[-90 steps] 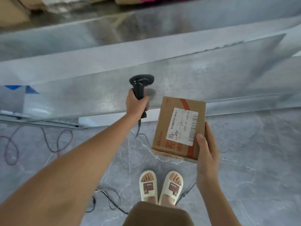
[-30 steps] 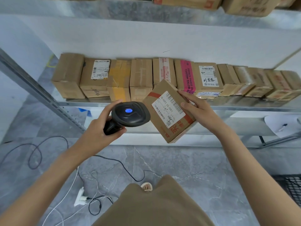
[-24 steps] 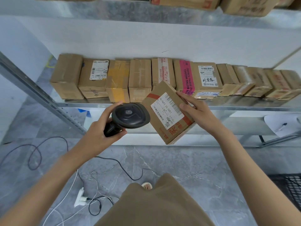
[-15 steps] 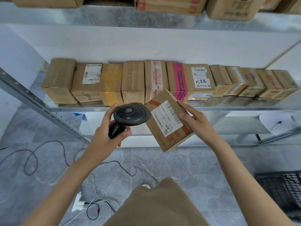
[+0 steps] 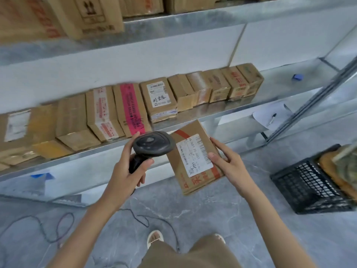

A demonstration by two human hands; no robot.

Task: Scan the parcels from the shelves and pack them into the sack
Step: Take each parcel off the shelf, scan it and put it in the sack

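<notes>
- left hand (image 5: 127, 172) was wrapped round the grip of the scanner (image 5: 152, 144), head of it sitting right at the top left corner of the parcel (image 5: 195, 158)
- right hand (image 5: 229, 165) held that parcel by its right edge, thumb lying on the label (image 5: 194, 154) right next to the barcode, fingers behind the box
- parcel was up in the air in front of the middle shelf (image 5: 193, 113), label side up and tilted, so not on the shelf and not packed yet
- rest of the boxes (image 5: 160, 97) sat in a row on that shelf, waiting their turn
- imo the scan step wants the thumb slid off the barcode stripes, and the scanner pulled back a bit so the beam covers the whole code instead of crowding the corner
- keep the label flat to the scanner head, glare on tape probably messes with reads
- black crate (image 5: 305, 188) sat on the floor to the right with something tan in it, couldn't tell if that's the sack
</notes>
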